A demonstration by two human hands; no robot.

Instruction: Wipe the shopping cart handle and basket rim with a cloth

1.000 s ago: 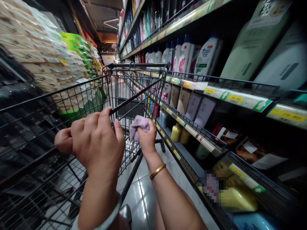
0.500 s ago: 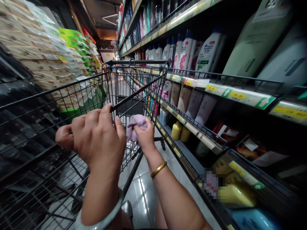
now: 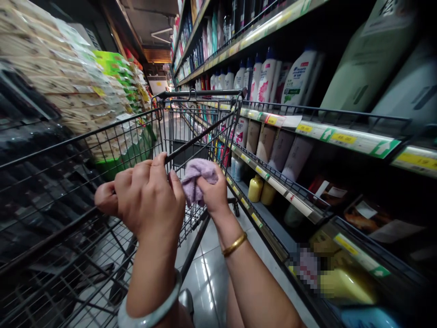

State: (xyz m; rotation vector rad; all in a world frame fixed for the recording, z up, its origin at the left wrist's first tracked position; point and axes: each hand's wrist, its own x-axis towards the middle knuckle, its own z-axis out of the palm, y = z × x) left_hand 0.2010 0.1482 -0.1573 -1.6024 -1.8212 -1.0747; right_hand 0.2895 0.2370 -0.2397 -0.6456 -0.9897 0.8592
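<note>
While left hand (image 3: 150, 196) curls round cart rail (image 3: 184, 146), right hand (image 3: 216, 195) clutches cloth (image 3: 194, 176) alongside.

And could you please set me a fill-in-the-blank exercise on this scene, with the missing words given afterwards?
1. The crumpled purple cloth is in the ____ hand; the left hand grips a bar of the shopping cart.
2. The bracelet near the right hand is coloured ____.
3. The pale bangle is on the ____ wrist.
4. The shelves of bottles stand on the picture's ____ side.

Missing words: right; gold; left; right.
</note>
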